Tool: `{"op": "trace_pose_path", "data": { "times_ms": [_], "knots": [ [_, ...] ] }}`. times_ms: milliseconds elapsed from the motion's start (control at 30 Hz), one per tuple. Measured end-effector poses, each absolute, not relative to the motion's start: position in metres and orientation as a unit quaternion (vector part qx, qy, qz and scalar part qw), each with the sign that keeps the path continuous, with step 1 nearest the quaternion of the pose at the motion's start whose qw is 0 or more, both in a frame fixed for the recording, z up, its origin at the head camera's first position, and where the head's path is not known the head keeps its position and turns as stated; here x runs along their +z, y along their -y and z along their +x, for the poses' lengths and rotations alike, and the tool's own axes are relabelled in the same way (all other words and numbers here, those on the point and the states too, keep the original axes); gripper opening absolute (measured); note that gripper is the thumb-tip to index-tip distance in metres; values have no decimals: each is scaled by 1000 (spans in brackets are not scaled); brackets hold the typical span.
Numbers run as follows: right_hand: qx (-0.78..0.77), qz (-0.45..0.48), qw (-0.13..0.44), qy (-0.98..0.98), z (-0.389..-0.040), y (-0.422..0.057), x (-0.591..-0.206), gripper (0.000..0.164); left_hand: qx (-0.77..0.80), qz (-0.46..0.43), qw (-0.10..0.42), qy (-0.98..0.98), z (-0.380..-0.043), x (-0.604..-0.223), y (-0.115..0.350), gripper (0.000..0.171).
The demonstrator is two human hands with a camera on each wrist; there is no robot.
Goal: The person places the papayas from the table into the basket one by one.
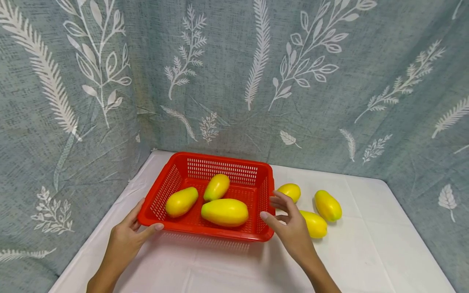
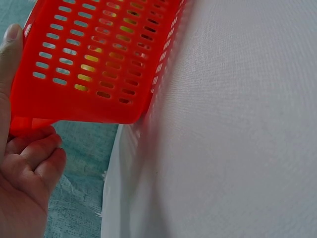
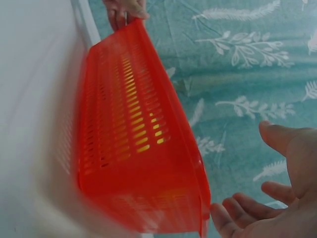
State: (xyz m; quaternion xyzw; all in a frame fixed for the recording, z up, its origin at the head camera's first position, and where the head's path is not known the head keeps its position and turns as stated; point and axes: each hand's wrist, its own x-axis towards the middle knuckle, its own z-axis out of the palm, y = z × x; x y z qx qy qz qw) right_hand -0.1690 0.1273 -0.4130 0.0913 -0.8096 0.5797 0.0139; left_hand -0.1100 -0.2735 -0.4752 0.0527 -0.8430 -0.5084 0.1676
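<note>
A red plastic basket [image 1: 205,232] with slotted walls holds three yellow, papaya-like fruits: one at the left [image 1: 181,202], one behind [image 1: 217,187] and a larger one in front [image 1: 225,213]. My left hand [image 1: 126,236] grips the basket's left front corner, thumb over the rim; its curled fingers show beneath the rim in the left wrist view. By the right end, my right hand [image 1: 293,228] has its thumb and fingers spread. In the right wrist view its fingertips [image 3: 220,218] are at the rim, and whether they touch is unclear.
Right of the basket, three more yellow fruits lie on the white-covered table [image 1: 366,244]: one behind my right hand [image 1: 292,190], one partly hidden by it [image 1: 315,225] and one farther right [image 1: 327,205]. A grey-green leaf-patterned curtain [image 1: 227,81] hangs along the back and sides.
</note>
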Motion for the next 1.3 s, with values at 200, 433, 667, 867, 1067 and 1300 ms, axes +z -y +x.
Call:
{"op": "trace_pose_path", "data": {
  "times_ms": [200,433,667,867,1067,1300],
  "knots": [
    [579,80,18,812,-168,-134,-414,67,-508,59,163,844,-110,-474,273,93],
    [579,66,20,812,-167,-143,-416,64,-510,62,159,843,-110,-474,272,93],
    [569,56,27,820,-166,-154,-417,64,-507,63,157,845,-109,-473,272,92],
    [567,48,38,822,-167,-166,-420,65,-503,64,154,848,-108,-471,272,92],
    [563,35,38,825,-167,-176,-422,65,-508,64,156,845,-108,-473,273,93],
    [555,14,33,831,-165,-189,-426,66,-499,66,152,850,-109,-473,273,94]
  ]
}}
